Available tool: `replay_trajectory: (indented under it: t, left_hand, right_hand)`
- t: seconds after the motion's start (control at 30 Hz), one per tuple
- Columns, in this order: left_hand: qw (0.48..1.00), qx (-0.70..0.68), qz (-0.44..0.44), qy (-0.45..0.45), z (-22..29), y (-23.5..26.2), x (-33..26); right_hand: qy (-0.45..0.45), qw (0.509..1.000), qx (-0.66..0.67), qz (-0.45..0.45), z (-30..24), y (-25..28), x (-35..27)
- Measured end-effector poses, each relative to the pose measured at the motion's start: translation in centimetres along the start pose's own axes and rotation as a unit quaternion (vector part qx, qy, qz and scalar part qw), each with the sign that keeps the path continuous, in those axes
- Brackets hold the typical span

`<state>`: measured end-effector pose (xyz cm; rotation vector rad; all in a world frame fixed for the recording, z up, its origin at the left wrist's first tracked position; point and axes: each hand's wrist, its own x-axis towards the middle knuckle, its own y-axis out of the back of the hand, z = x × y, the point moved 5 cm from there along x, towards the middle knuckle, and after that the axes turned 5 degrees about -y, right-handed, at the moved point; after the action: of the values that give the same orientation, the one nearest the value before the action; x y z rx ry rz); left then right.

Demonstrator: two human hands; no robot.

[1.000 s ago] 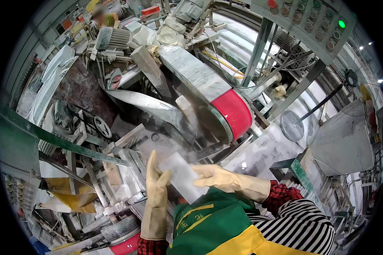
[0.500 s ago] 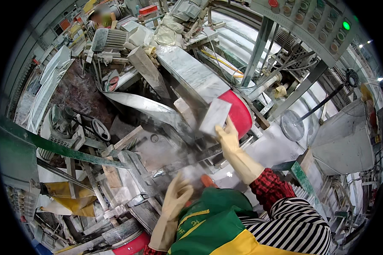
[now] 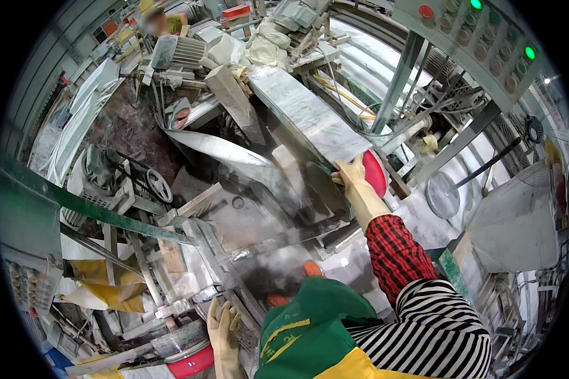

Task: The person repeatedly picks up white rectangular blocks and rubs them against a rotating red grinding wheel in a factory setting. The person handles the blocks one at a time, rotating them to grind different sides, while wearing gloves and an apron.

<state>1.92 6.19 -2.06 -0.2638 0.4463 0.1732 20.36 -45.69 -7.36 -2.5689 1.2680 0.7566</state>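
Note:
My right hand (image 3: 359, 186), in a cream rubber glove, is at the near end of a long, pale belt bed (image 3: 291, 104). Its bent fingers grip the near edge of a flat white-grey marble tile (image 3: 348, 142), which lies over the belt's end beside a red drum (image 3: 375, 174). The tile's far edge blends into the pale surface. At lower left, my left hand (image 3: 224, 322), gloved alike, holds nothing; its fingers are apart and slightly curled, next to a grey metal frame (image 3: 210, 294).
A control panel (image 3: 480, 38) with lit green buttons hangs at upper right. A green metal bar (image 3: 114, 211) crosses the left side. A handwheel (image 3: 158, 185) stands beyond it. A second red drum (image 3: 193, 363) sits at lower left. Another person (image 3: 171, 24) is far off at upper left.
My right hand has brought the marble tile from in front of the red drum onto the belt's end. My left hand has moved down and left. The view has shifted slightly.

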Motion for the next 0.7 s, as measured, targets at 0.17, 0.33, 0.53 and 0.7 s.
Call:
replay_trajectory:
  t: [0.17, 0.33, 0.53, 0.7]
  left_hand:
    - [0.998, 0.035, 0.058, 0.006, 0.5, 2.8, -0.4]
    - [0.978, 0.098, 0.154, -0.098, 1.1, 10.9, -1.1]
    - [0.666, 0.553, 0.456, -0.208, 2.9, 32.2, -1.2]
    - [0.589, 0.581, 0.525, -0.202, 3.6, 34.9, -2.5]
  right_hand:
    - [0.225, 0.962, -0.103, 0.112, 0.3, 4.9, 2.4]
    - [0.042, 0.925, 0.365, -0.093, 3.3, 3.0, 4.2]
    - [0.046, 0.952, 0.267, -0.139, 3.4, 3.0, -3.3]
    - [-0.057, 0.960, 0.143, -0.235, 14.1, 2.5, -8.0]
